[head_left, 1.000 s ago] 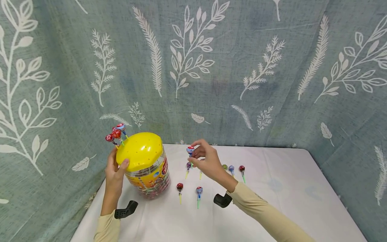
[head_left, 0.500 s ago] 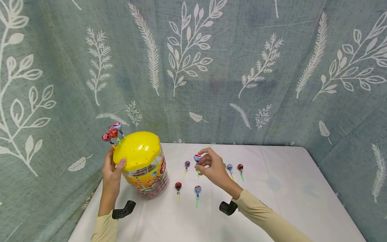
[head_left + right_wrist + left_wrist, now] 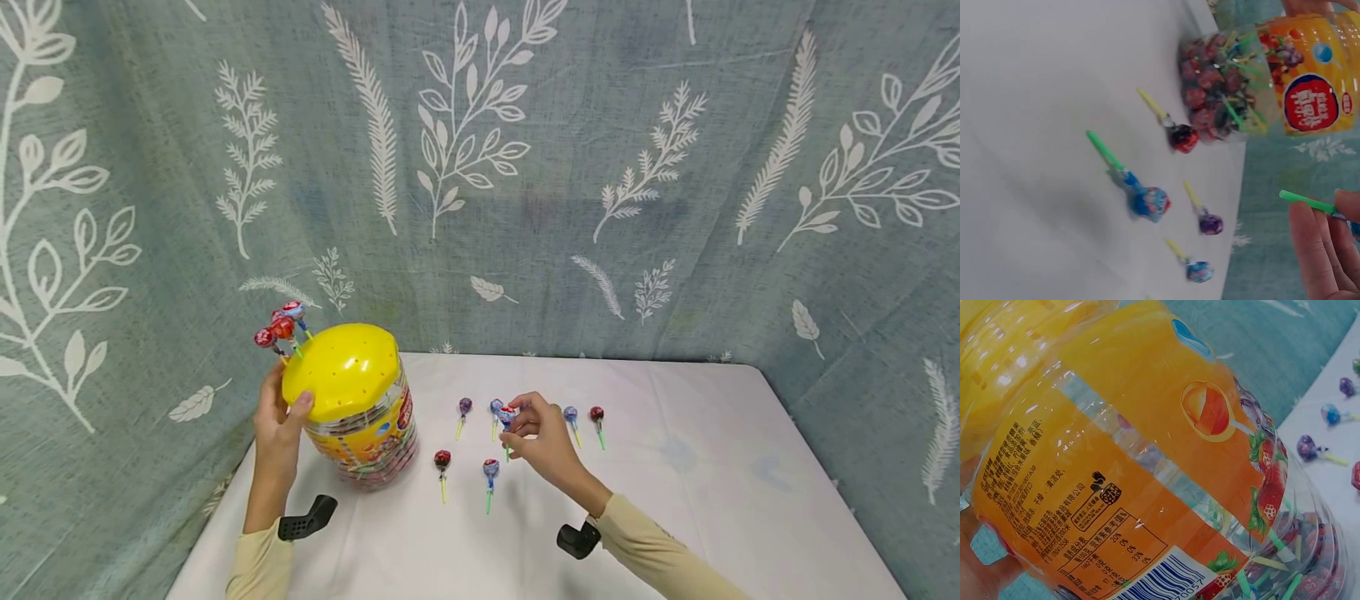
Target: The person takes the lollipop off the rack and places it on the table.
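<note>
My left hand (image 3: 277, 437) grips the upper side of a clear candy jar (image 3: 375, 450), its thumb on the domed yellow lid (image 3: 348, 367). Small holes dot that lid, and several wrapped lollipops (image 3: 283, 327) stand in its left edge. Through the jar's wall, more lollipops (image 3: 1319, 581) show at the bottom in the left wrist view. Over the table, my right hand (image 3: 547, 442) pinches a lollipop (image 3: 507, 418) with a blue and red wrapper. It is upright, its green stick (image 3: 1304, 200) held between thumb and fingers.
Near the right hand lie a purple lollipop (image 3: 465, 406), a dark red one (image 3: 442, 460) and a blue one (image 3: 491, 469). Further right are another blue lollipop (image 3: 571, 414) and a red one (image 3: 597, 413). A patterned curtain (image 3: 525, 208) hangs behind the white table (image 3: 720, 467).
My right hand has carried its lollipop right and toward me, away from the jar, uncovering a blue lollipop behind it. The left hand keeps its hold on the jar.
</note>
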Available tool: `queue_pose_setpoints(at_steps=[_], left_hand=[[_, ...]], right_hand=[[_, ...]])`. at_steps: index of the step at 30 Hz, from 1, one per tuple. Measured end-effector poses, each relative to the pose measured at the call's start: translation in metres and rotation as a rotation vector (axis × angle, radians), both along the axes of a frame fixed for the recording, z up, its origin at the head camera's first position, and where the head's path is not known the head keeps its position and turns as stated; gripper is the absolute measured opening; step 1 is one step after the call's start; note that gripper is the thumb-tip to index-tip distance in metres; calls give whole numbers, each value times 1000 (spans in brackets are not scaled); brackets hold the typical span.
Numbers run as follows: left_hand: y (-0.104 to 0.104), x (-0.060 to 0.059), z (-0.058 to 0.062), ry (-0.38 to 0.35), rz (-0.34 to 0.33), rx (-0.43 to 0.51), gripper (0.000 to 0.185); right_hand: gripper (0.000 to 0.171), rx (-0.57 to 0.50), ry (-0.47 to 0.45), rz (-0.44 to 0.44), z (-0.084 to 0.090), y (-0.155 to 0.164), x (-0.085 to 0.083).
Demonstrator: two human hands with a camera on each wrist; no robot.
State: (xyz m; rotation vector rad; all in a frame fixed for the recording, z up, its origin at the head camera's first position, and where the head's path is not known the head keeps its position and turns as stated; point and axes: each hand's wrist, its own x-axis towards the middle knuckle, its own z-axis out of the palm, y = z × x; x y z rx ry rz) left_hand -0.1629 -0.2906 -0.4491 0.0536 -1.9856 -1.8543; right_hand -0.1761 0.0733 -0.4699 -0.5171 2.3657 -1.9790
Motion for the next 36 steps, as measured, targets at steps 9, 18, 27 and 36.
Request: queue_pose_setpoints(at_steps=[9,18,27,36], left_hand=[[0,2,1,6,7,0,66],[-1,2,1,5,3,12,65],[0,3,0,23,7,31,65],[-1,3,1,2,6,2,65]], right_hand=[[40,24,-118,-57,-27,7,9],[40,121,-261,-160,-66,15,15],[41,268,-257,-182,-90,14,14],[41,353,-282,-157,-87,10,15]])
